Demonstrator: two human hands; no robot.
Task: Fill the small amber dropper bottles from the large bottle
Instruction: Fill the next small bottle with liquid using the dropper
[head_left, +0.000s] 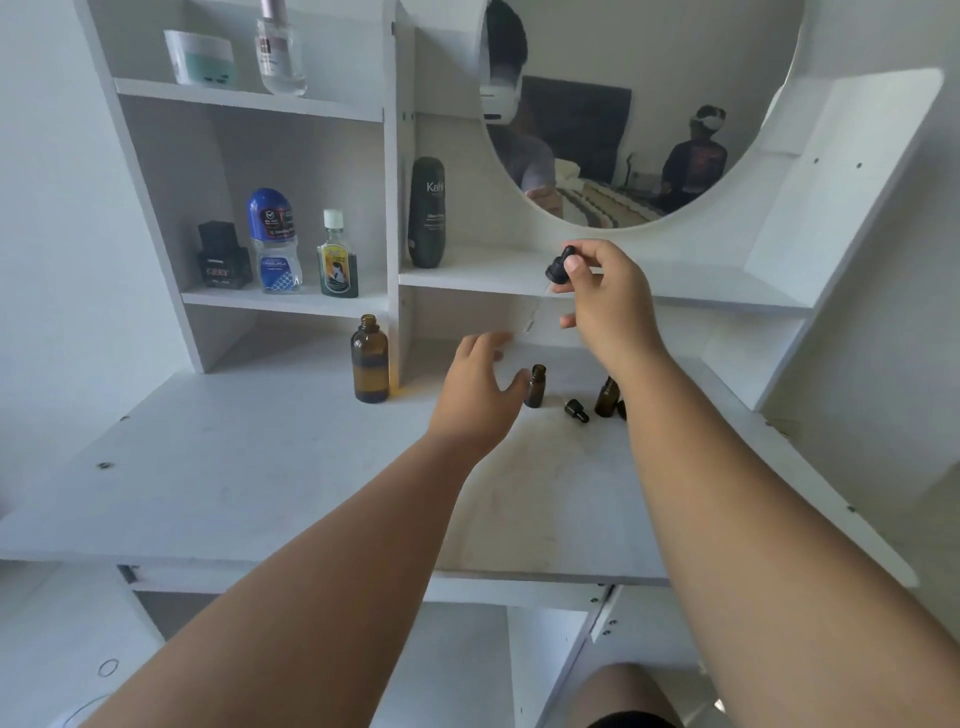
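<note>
Amber small bottle (535, 387) stands far from desk edge (311, 561) beside spread left hand (478, 384); right hand (602, 301) pinches dropper (558, 266).

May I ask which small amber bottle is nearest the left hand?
The open small bottle right of the left hand; the other bottle stands beside the right forearm.

Head cam, wide-angle, fwd and down, close over desk (260, 493)

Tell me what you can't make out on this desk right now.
In the head view:
Second small bottle: partly hidden by the right forearm.
Glass tube of the dropper in the right hand: faint against the white shelf, liquid unclear.
Small bottle near the left hand: too small to show fill level.
</note>
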